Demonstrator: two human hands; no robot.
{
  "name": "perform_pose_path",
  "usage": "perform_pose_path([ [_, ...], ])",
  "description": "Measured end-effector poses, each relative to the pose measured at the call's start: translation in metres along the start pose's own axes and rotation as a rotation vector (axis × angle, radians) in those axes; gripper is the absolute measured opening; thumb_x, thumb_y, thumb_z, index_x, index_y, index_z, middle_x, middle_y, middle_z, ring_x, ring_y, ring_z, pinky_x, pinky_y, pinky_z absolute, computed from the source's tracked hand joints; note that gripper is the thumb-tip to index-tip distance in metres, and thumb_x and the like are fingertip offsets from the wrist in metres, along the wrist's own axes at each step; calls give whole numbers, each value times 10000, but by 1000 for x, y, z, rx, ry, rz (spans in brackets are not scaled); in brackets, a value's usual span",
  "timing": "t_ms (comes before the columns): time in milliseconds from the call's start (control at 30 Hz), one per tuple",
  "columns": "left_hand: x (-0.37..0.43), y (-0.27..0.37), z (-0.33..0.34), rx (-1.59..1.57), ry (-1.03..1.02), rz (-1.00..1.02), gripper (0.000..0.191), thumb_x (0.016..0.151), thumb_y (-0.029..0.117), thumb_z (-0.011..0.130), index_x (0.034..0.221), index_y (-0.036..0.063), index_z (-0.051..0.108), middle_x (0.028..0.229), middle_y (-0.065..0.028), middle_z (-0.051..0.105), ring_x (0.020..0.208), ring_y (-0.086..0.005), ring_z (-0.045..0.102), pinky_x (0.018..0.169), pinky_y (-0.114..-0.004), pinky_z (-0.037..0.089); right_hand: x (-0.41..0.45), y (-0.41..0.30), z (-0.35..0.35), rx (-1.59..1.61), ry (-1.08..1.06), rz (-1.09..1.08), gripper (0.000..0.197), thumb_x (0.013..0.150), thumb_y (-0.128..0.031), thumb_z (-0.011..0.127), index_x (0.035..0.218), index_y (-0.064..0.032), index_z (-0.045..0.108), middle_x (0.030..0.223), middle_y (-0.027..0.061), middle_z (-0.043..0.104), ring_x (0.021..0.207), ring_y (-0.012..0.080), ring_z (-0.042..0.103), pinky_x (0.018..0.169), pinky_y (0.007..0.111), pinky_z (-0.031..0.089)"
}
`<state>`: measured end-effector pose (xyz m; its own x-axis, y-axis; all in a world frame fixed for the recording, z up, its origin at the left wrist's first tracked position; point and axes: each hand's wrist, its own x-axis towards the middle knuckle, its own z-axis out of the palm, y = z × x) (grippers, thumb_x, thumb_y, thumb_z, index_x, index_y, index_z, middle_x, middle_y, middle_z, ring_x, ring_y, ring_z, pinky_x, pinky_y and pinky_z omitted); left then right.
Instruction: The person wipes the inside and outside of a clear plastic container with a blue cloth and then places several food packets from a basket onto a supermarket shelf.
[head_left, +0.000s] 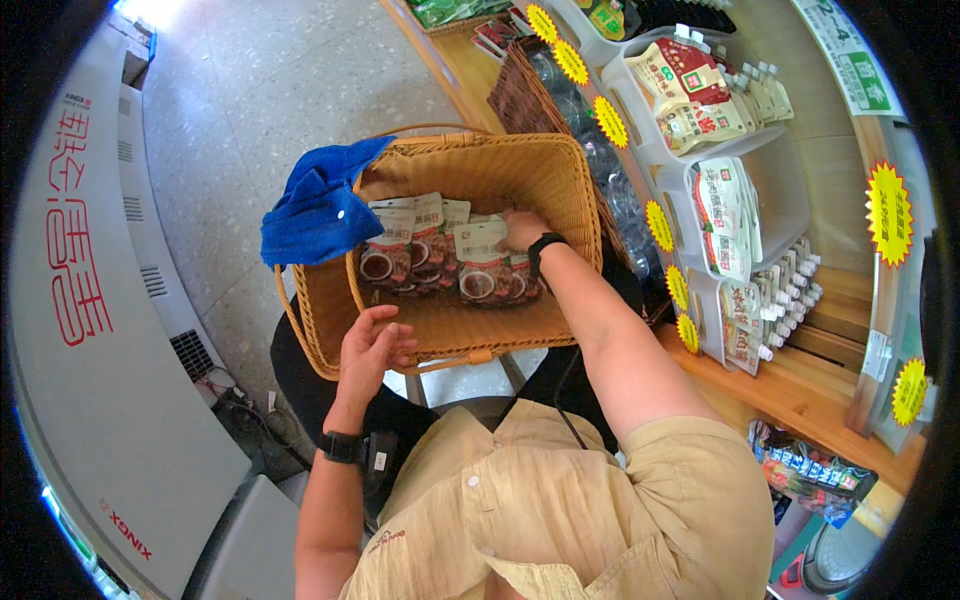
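A brown wicker basket (525, 337) with a handle lies before me on my lap. Inside it, several sauce pouches (477, 270) with pictures of sauce bowls form two groups. My right hand (523, 229) reaches in from the right and touches the top of the right group; its fingertips are partly hidden, so its grip cannot be told. My left hand (375, 341) is at the basket's near left edge with bent fingers, its thumb apart, and nothing seen in it. A blue cloth (319, 206) hangs over the basket's left rim.
To the right, a wooden shelf (787, 397) carries translucent plastic bins (675, 187) of pouches, with yellow starburst tags (659, 226) along its edge. A darker wicker basket (525, 97) with clear containers stands beside it. A large white appliance (135, 390) is at the left, with cables near its base.
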<state>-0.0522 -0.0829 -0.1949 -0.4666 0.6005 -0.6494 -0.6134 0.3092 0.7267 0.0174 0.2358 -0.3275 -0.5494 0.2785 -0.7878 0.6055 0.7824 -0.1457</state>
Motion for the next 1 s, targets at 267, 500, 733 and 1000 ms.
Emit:
perform_pose_path([
  [267,1,-4,0,-19,-8,11,246,890,98,455,1124,26,432,920,-97,585,774,-153,612,559,-232,500,-22,-26,-4,-34,119,-20,694,704,-398,667,1204,19,424,1149,183,512,1035,311,509,863,389,431],
  [500,1,-4,-1,-24,-18,19,246,889,96,459,1124,26,432,924,-100,583,768,-151,609,555,-230,502,-25,-25,-6,14,8,63,721,702,-525,619,1183,-7,475,1184,160,496,1080,277,484,870,376,431],
  [733,2,-7,-3,-40,-26,24,241,891,98,457,1123,33,435,917,-92,579,755,-150,608,555,-229,499,-23,-42,-2,-114,-25,-61,710,723,-526,597,1202,-18,469,1198,141,495,1086,282,482,887,377,424],
  [1000,0,-3,-1,-10,-18,13,243,894,101,454,1126,33,429,924,-97,577,759,-155,606,565,-239,499,-11,-43,-3,-131,-194,-24,557,794,-386,590,1206,-33,470,1175,144,510,1059,290,499,854,405,445],
])
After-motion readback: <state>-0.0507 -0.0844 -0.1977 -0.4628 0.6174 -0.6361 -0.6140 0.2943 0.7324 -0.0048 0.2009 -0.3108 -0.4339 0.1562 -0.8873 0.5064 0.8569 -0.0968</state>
